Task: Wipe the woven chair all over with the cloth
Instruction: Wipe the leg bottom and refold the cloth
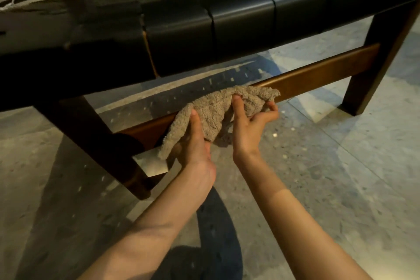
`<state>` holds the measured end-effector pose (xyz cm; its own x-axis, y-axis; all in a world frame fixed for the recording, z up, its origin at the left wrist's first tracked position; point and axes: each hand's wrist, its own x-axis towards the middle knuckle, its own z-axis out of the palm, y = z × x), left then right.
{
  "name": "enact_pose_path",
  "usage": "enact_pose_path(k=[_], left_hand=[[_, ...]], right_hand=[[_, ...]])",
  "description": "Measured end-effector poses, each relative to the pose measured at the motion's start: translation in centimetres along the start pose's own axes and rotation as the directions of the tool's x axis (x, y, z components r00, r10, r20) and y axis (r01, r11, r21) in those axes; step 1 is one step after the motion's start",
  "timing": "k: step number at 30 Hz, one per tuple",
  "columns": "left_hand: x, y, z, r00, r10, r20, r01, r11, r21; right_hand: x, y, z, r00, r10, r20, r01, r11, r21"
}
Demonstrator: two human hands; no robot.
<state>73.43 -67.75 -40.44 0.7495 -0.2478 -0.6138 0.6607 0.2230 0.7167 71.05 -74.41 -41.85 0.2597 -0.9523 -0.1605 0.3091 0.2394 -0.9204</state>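
Both hands, left hand [195, 143] and right hand [250, 120], grip the cloth [216, 109] against the chair's lower rail [318, 70]; best keep it flat, sliding along the rail.

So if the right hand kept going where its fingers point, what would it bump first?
The right hand pinches the cloth; just past that, probably the brown wooden rail, though depth is unclear.

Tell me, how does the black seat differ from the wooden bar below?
The seat is black and woven from wide strips; the bar is brown, one solid piece. The cloth lies against the bar, not the seat. Both belong to one chair.
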Motion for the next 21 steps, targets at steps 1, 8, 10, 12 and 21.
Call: enact_pose_path(k=[1, 8, 10, 12, 21], left_hand=[[0.0, -0.9, 1.1, 1.000, 0.009, 0.003, -0.009, 1.000, 0.023], [0.9, -8.1, 9.3, 0.983, 0.170, 0.062, -0.180, 0.952, 0.249], [1.1, -9.7, 11.6, 0.977, 0.198, 0.079, -0.212, 0.931, 0.297], [1.1, -11.1, 13.9, 0.976, 0.194, 0.102, -0.216, 0.928, 0.304], [-1.2, -12.2, 18.6, 0.976, 0.099, 0.196, -0.139, 0.969, 0.203]], right_hand=[[1.2, -0.4, -0.9, 1.000, -0.012, -0.006, 0.012, 1.000, -0.007], [9.9, -4.6, -7.9, 0.994, -0.100, -0.044, 0.094, 0.986, -0.135], [11.9, -5.6, -9.9, 0.993, -0.115, -0.035, 0.106, 0.977, -0.182], [13.7, -6.6, -11.5, 0.991, -0.126, -0.051, 0.112, 0.967, -0.229], [18.6, -8.9, -14.9, 0.997, -0.050, -0.056, 0.039, 0.982, -0.184]])
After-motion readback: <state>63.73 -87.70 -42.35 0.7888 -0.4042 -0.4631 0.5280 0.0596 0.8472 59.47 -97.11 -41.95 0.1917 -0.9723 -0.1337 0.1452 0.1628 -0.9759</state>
